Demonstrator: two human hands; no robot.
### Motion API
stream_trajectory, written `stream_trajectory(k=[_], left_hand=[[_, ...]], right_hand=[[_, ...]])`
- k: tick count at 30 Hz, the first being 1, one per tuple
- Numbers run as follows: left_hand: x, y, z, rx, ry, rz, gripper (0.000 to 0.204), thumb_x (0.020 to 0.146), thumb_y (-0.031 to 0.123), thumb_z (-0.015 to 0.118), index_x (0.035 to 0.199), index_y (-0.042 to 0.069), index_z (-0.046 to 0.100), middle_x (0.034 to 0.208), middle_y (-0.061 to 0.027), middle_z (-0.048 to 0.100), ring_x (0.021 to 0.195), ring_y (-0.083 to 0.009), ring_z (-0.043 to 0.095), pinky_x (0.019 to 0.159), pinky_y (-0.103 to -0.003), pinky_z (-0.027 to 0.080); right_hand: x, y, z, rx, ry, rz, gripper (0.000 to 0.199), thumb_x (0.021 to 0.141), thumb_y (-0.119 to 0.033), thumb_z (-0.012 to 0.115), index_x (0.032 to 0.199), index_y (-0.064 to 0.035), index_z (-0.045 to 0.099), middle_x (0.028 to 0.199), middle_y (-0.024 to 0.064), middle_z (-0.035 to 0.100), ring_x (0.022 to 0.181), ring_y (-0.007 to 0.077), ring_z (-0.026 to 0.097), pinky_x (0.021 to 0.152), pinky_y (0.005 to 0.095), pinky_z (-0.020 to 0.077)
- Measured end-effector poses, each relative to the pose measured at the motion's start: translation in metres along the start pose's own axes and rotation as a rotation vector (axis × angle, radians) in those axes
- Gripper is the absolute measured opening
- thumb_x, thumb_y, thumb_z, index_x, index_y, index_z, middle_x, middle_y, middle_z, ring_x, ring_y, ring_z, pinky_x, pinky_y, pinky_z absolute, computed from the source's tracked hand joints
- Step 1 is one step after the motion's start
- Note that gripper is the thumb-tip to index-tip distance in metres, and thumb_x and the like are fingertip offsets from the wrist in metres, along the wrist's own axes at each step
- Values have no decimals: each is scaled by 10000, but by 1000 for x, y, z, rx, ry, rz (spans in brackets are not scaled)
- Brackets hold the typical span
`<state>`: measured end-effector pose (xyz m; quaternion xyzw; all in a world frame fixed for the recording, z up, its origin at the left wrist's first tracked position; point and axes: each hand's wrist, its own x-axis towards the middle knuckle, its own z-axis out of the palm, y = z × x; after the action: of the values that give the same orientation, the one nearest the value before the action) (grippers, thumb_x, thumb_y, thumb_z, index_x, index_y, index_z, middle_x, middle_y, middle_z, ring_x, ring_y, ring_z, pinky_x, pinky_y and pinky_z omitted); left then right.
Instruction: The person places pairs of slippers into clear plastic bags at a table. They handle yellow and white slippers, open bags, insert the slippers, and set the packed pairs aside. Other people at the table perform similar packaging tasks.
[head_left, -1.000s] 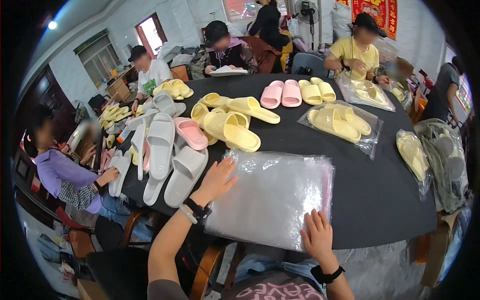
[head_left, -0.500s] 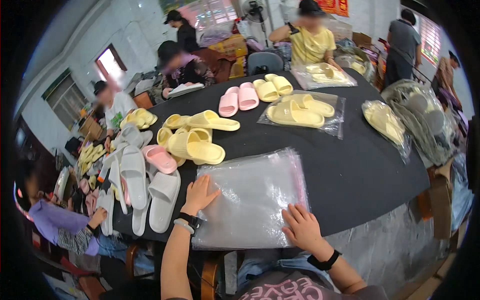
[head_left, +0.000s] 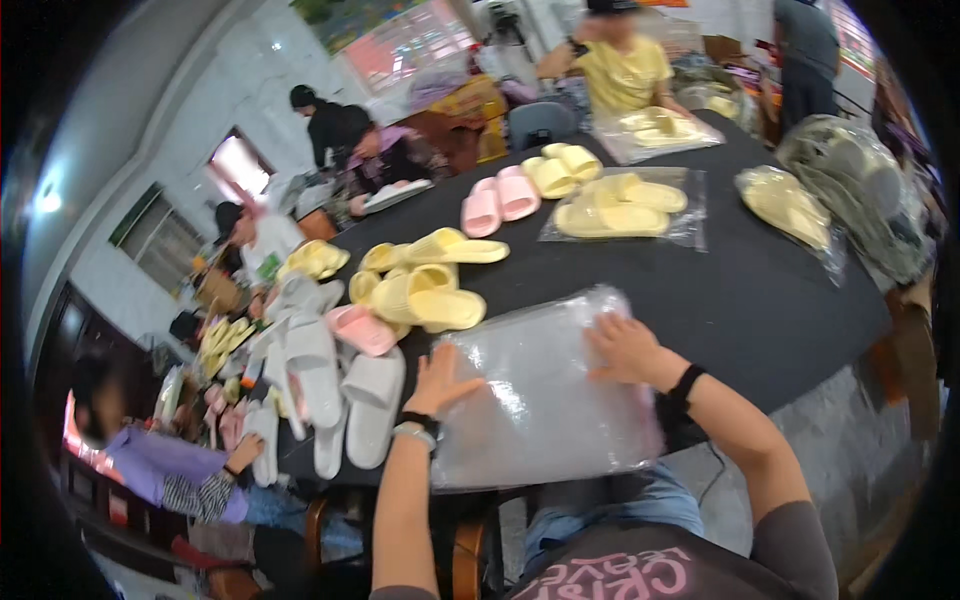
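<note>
Head view. Clear plastic bag [head_left: 545,395], large, lies flat on near edge of black table [head_left: 760,290], directly in front of person; its near end overhangs table edge slightly.

L hand [head_left: 443,378]: palm down, fingers spread flat, pressing on bag's left edge. Nothing gripped. Watch + dark band on wrist.

R hand [head_left: 625,348]: palm down on bag's upper right part, fingers splayed, flat contact only, no grip. Dark band on wrist.

Surroundings:
- White slippers [head_left: 345,400], several, just left of bag, near L hand, at table's left edge.
- Pink slipper [head_left: 362,330] just beyond white ones.
- Yellow slippers [head_left: 425,290], loose pile, beyond bag, near its far left corner, not touching as far as visible.
- Pink pair [head_left: 498,200] further back, mid table.
- Bagged yellow pair [head_left: 625,205] beyond bag, well apart from it.
- Another bagged yellow pair [head_left: 790,205] at right side of table.
- Grey-green bundle in plastic [head_left: 860,190] at far right edge.

Other ppl seated round table: one in yellow shirt [head_left: 625,70] at far end, one in purple top [head_left: 150,470] at lower left.
</note>
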<state>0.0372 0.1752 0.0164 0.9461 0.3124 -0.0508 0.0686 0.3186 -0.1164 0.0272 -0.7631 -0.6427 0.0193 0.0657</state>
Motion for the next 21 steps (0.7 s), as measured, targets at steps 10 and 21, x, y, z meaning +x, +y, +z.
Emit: stream_trajectory(k=[10, 21], left_hand=[[-14, 0, -20, 15, -21, -102, 1253, 692, 786, 658, 1532, -29, 212, 1607, -258, 180, 1505, -362, 158, 1190, -594, 89], [-142, 140, 19, -5, 33, 309, 826, 926, 543, 563, 1526, 28, 322, 1589, -250, 253, 1482, -448, 175, 1149, -661, 115]], right_hand=[[3, 5, -2, -6, -120, 12, 871, 854, -675, 563, 1499, -115, 393, 1556, 179, 347, 1450, 352, 301, 1105, 542, 343], [3, 6, -2, -1, -135, 45, 869, 865, -668, 553, 1531, -147, 351, 1571, 154, 335, 1442, 352, 312, 1103, 530, 327]])
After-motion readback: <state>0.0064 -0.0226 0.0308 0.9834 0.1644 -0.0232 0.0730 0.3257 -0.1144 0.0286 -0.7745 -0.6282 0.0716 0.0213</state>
